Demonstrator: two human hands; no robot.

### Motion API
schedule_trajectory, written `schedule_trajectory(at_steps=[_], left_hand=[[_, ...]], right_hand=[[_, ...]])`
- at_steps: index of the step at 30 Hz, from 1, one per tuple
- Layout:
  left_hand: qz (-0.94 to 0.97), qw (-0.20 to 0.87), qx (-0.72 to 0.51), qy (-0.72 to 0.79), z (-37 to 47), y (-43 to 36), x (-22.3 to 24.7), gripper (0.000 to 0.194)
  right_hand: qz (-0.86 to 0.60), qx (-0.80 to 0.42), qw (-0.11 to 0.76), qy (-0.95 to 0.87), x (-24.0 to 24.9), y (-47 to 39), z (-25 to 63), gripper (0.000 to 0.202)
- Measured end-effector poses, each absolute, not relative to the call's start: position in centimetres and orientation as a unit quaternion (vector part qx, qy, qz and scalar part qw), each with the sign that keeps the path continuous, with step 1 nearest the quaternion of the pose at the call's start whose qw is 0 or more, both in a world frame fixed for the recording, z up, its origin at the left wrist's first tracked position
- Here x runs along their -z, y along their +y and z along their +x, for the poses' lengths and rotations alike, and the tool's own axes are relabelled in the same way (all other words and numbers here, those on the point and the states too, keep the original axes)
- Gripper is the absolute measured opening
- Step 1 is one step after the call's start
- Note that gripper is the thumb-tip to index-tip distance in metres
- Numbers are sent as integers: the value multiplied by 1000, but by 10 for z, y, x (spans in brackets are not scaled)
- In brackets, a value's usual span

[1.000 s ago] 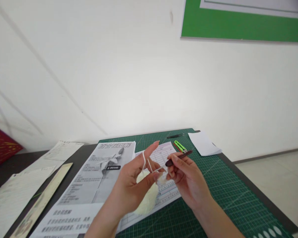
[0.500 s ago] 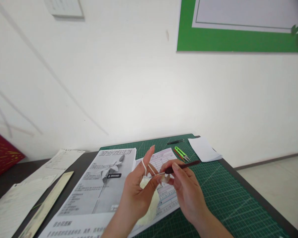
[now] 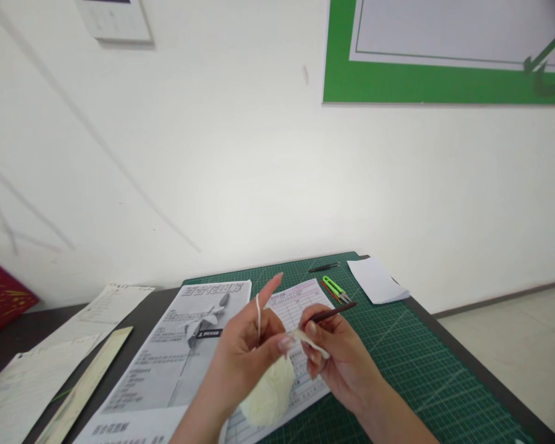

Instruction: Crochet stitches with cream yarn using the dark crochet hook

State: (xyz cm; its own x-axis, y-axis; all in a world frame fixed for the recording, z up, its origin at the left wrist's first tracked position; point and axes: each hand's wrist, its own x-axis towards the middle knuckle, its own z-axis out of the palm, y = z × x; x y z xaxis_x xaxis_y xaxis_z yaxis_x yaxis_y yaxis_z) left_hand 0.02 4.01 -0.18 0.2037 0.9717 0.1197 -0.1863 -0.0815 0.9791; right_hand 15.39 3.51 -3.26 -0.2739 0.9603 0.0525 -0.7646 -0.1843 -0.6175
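My left hand (image 3: 243,348) has its index finger raised with a strand of white yarn (image 3: 259,314) looped over it. Its thumb presses toward the curled fingers, closing on the yarn. My right hand (image 3: 345,354) grips a crochet hook by its dark brown handle (image 3: 333,311), which slants up to the right. A small cream crocheted piece (image 3: 315,346) pokes out from the right fingers, near the left thumb tip. The hook's metal tip is hidden there. Below both hands, a pale cream ball of yarn (image 3: 269,394) rests on a printed form (image 3: 305,382).
A green cutting mat (image 3: 411,364) covers much of the dark table. Green thread snips (image 3: 335,288), a black pen-like tool (image 3: 324,267) and white paper (image 3: 377,280) lie toward its back. Leftward are a printed flower sheet (image 3: 166,364), a pale strip (image 3: 90,382) and written pages (image 3: 92,317).
My hands have drawn slightly apart. The right hand has turned, so the hook tilts more and the crocheted piece shows. The yarn ball is more exposed, and the view has shifted slightly.
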Motion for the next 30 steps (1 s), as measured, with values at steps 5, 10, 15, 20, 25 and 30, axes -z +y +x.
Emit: schedule_trajectory(at_steps=[5, 10, 15, 20, 25, 30], left_hand=[[440, 513, -590, 442, -40, 63, -9, 37], [376, 519, -616, 459, -73, 77, -14, 8], [404, 563, -547, 470, -79, 75, -14, 11], [430, 581, -545, 425, -30, 63, -7, 5], [409, 714, -497, 277, 16, 36, -13, 33], [308, 794, -494, 178, 13, 34, -9, 34]], right_hand=[[-159, -776, 537, -289, 27, 37, 165, 19], [-148, -786, 511, -316, 22, 39, 174, 19], [-159, -786, 500, -326, 22, 38, 179, 17], [-176, -791, 483, -331, 25, 38, 174, 19], [-181, -789, 483, -335, 27, 37, 170, 19], [-175, -794, 476, -335, 29, 35, 168, 19]])
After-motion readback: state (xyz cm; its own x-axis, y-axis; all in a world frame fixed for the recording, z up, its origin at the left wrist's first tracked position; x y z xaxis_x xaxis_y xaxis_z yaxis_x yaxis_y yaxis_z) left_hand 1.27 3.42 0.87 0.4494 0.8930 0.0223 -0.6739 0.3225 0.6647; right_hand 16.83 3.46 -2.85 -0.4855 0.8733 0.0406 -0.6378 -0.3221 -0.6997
